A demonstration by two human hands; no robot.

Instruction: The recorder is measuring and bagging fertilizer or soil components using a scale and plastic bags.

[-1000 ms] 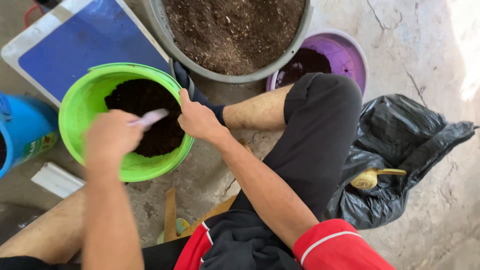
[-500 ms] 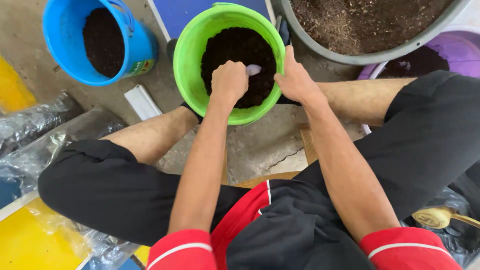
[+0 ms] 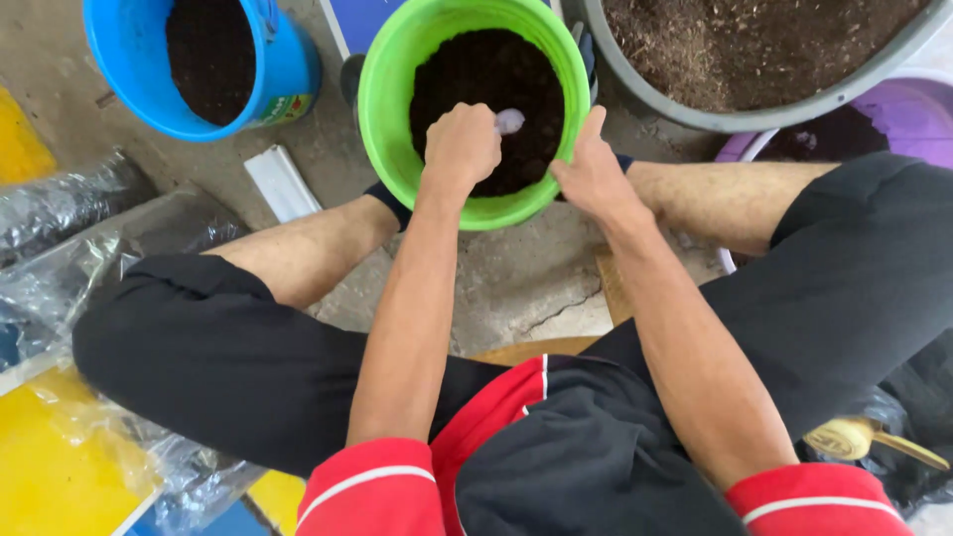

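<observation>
A green bucket (image 3: 382, 109) of dark soil stands on the concrete between my legs. My left hand (image 3: 463, 145) is closed around a small pale-handled tool (image 3: 509, 121) whose end is down in the soil. My right hand (image 3: 594, 174) grips the bucket's right rim, thumb inside. What kind of tool it is stays hidden by my fist.
A blue bucket (image 3: 283, 69) with soil stands at the upper left. A large grey tub (image 3: 695, 104) of brown soil and a purple pot (image 3: 908, 114) sit at the upper right. Clear plastic bags (image 3: 89, 228) lie on the left, a black bag with a yellow scoop (image 3: 854, 437) on the right.
The view has swung left, bringing the blue bucket and plastic bags in. My left hand has lowered into the green bucket's soil; my right hand has kept its hold on the rim.
</observation>
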